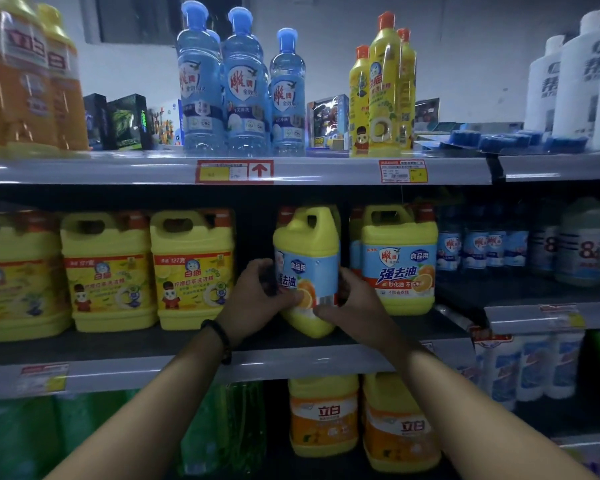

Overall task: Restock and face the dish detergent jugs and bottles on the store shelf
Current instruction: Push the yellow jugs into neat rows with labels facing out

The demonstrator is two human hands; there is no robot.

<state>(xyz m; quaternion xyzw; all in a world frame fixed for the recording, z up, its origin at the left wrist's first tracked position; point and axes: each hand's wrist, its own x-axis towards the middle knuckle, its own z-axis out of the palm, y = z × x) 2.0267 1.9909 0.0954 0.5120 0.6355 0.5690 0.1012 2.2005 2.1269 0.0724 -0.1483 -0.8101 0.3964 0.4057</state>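
Note:
A yellow detergent jug with a light blue label stands turned and slightly tilted on the middle shelf. My left hand grips its left side and my right hand grips its lower right side. A matching jug faces forward just to the right. Three yellow jugs with yellow labels line the shelf to the left, with a gap between them and the held jug. Blue bottles and yellow bottles stand on the top shelf.
Orange-labelled jugs and green bottles sit on the lower shelf. Small blue bottles fill the middle shelf to the right. White bottles stand at the top right, orange bottles at the top left. Toy boxes sit behind.

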